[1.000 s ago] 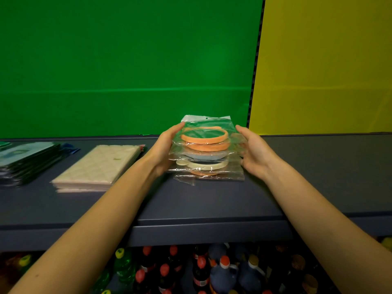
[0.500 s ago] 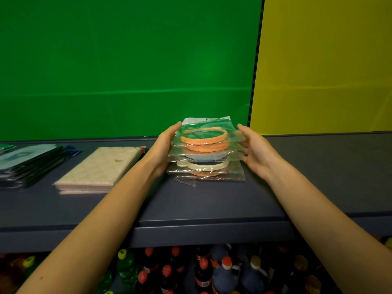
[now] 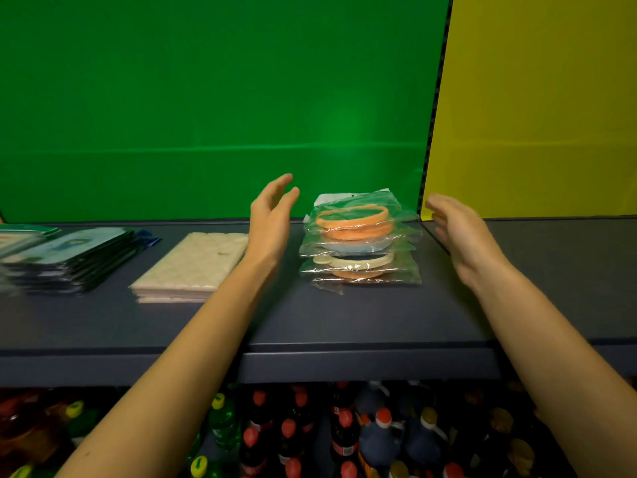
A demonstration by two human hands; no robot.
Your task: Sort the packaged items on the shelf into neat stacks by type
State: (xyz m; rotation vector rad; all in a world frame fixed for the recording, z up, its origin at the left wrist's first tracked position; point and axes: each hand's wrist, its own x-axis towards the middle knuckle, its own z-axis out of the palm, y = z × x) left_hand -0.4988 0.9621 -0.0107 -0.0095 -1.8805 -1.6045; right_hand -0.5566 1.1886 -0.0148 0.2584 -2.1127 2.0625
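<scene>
A stack of clear plastic bags [image 3: 360, 239] holding orange, pale blue and cream rings rests on the dark grey shelf [image 3: 344, 315], near the back. My left hand [image 3: 272, 219] hovers just left of the stack, fingers apart, touching nothing. My right hand [image 3: 458, 232] is held to the right of the stack, also empty with fingers spread. Left of centre lies a stack of cream quilted packs [image 3: 191, 267]. Further left sits a stack of flat green and white packets [image 3: 69, 257].
A green back panel and a yellow back panel meet behind the ring stack at a dark upright strip [image 3: 434, 108]. Below the shelf stand several bottles [image 3: 310, 432] with red, yellow and white caps. The shelf's front edge runs across the lower middle.
Both hands have let go of the ring-bag stack and drawn apart to either side, lifting slightly. The stack stays on the shelf.
</scene>
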